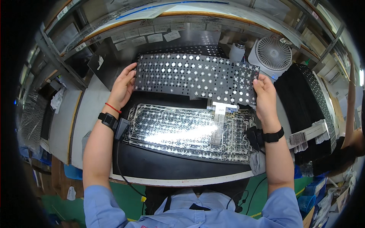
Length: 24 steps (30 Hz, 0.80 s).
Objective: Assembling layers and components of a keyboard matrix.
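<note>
My left hand (122, 88) and my right hand (265, 95) grip a black keyboard plate (190, 78) by its two short ends. The plate is long, full of small holes and dotted with pale round spots. It is held up at a tilt above the far part of the bench. Nearer to me, a clear keyboard membrane sheet (171, 131) with printed traces lies on a black mat (159, 161), glaring in the light; whether it is one sheet or a stack I cannot tell. A white connector tail (220, 110) lies across its far edge.
Behind the plate stands a dark panel (95, 70) with paper notes. A bottle (237, 51) and a white fan (273, 55) are at the back right. Black perforated sheets (304, 98) are stacked at right, by a bundle of pale strips (311, 133). Another person's arm (351, 102) shows far right.
</note>
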Each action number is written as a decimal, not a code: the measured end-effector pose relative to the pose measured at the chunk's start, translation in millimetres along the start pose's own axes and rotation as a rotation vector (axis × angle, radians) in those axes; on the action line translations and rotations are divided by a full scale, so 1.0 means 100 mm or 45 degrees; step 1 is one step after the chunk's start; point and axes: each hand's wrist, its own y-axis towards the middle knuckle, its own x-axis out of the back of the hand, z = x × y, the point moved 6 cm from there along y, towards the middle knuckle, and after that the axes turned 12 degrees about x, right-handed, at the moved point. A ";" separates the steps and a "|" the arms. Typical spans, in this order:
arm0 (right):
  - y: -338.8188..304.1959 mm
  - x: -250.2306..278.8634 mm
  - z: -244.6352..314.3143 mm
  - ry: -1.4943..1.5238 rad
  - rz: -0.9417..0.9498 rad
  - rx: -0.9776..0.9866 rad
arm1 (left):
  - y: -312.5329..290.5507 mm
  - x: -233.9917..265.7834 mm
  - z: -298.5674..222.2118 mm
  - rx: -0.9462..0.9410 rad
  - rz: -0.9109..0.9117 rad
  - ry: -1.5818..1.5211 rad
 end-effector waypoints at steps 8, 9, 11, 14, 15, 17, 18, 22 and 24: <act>-0.01 -0.05 0.10 -0.001 -0.015 0.000 | 0.02 0.07 0.12 0.198 0.015 0.110; -0.02 -0.07 0.14 0.002 -0.016 -0.001 | 0.04 0.12 0.13 0.199 0.014 0.113; -0.04 -0.12 0.18 0.010 -0.032 -0.013 | 0.04 0.33 0.13 0.171 -0.186 0.051; -0.03 -0.03 0.13 -0.078 -0.033 -0.034 | 0.02 0.18 0.12 0.184 -0.351 0.051; -0.03 -0.03 0.12 -0.075 -0.032 -0.034 | 0.01 0.20 0.10 0.183 -0.353 0.053; -0.05 -0.08 0.07 -0.203 0.076 -0.103 | 0.01 0.21 0.09 0.204 -0.310 0.038; -0.05 -0.07 0.05 -0.203 0.076 -0.103 | 0.01 0.21 0.08 0.204 -0.310 0.038; -0.11 -0.13 -0.17 -0.523 0.466 -0.215 | -0.01 0.16 0.07 0.241 -0.276 0.066; -0.17 -0.17 -0.18 -0.688 0.635 -0.223 | -0.02 0.13 0.07 0.240 -0.275 0.055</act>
